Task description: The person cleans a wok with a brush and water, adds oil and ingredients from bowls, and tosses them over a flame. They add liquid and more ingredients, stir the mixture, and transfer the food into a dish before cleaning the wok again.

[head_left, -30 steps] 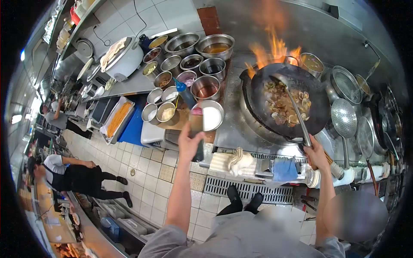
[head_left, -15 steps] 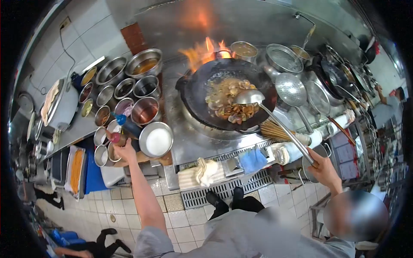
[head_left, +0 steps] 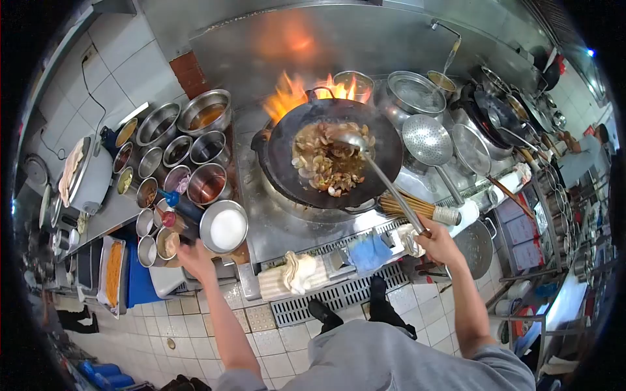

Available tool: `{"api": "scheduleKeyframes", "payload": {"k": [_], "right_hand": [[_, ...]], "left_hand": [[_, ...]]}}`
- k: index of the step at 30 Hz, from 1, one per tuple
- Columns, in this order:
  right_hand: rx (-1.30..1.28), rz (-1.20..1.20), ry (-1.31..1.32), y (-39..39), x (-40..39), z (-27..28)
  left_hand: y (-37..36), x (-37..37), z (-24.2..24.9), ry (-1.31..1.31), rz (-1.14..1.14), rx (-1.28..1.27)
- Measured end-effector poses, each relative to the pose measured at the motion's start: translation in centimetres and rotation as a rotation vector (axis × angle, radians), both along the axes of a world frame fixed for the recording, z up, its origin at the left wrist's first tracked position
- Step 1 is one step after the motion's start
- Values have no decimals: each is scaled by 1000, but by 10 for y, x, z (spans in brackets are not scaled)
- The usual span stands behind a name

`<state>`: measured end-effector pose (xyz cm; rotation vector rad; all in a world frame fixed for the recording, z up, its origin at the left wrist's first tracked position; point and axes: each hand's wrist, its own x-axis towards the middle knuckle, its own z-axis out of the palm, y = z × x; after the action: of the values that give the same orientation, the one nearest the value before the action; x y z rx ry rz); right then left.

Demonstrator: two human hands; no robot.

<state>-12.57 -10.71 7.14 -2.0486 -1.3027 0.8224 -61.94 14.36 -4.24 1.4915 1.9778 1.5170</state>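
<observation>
Ladle (head_left: 389, 186) in my right hand (head_left: 440, 244), fingers wrapped round the end of the handle. Left hand (head_left: 197, 262) is down by the red-capped bottle (head_left: 171, 221), and honestly I can't tell if the fingers are gripping it or just next to it. A blue-capped bottle (head_left: 186, 206) leans right alongside.

The wok (head_left: 280, 143) sits ahead of me, between my hands but farther out: up-left of the right, up-right of the left. Right's the nearer one. The ladle's long axis runs on a diagonal, from that hand up and left over the rim, with its rounded bowl down in the clams (head_left: 319, 173).

Texture-wise, those are glossy, brown-sauced shells in a heap against dark, curved metal. Flames (head_left: 287, 94) lick up behind the far rim. Near my right hand there's a bamboo brush (head_left: 427, 210), all stiff thin splints, then a round steel strainer (head_left: 427, 140) full of holes. Over by the left, a shiny steel bowl (head_left: 205, 228) of something white, and a crumpled blue cloth (head_left: 368, 253) along the front edge.
</observation>
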Motion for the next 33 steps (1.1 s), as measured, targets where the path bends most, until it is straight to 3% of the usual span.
{"api": "scheduleKeyframes", "payload": {"k": [2,4,5,6,8,9,11,15,17,19,20,21,24,25,27,29,30,32,33], "right_hand": [[-10,-230,307,10,-8,14],[71,-200,321,26,9,-9],[154,-188,330,34,18,-15],[104,-220,388,45,22,-11],[105,-155,449,72,38,-24],[106,-114,499,87,46,-33],[114,13,530,116,54,-45],[-10,204,572,133,47,-28],[-62,243,544,125,49,-19],[-99,398,272,111,61,-22],[236,507,-30,108,79,-69],[150,536,-186,98,92,-53],[-45,575,-664,75,132,-11],[-51,567,-662,66,143,-13],[94,516,-828,41,158,-20],[100,505,-700,7,154,-1],[110,501,-569,-12,151,16],[-75,449,-242,-47,143,62],[-76,440,-249,-58,141,73]], "left_hand": [[-58,39,16,-233,-209,-16],[-104,70,-10,63,-366,-2],[-130,98,1,108,-348,-331],[-143,114,-19,177,-462,-258],[-162,152,-11,497,-526,-422],[-163,161,-6,508,-504,-423],[-160,178,0,468,-545,-668],[-148,192,4,698,-467,-698],[-145,191,3,751,-461,-706],[-143,189,1,733,-527,-668],[-144,190,2,695,-494,-634],[-147,188,2,698,-489,-641],[-156,168,-17,-40,-470,-549],[-168,175,-5,-38,-478,-552],[-194,189,13,-876,-326,-568],[-219,177,-10,-1249,-301,-609],[-230,183,-3,-1251,-309,-616],[-252,207,21,-1494,-390,-586],[-254,213,20,-1498,-400,-590]]}}
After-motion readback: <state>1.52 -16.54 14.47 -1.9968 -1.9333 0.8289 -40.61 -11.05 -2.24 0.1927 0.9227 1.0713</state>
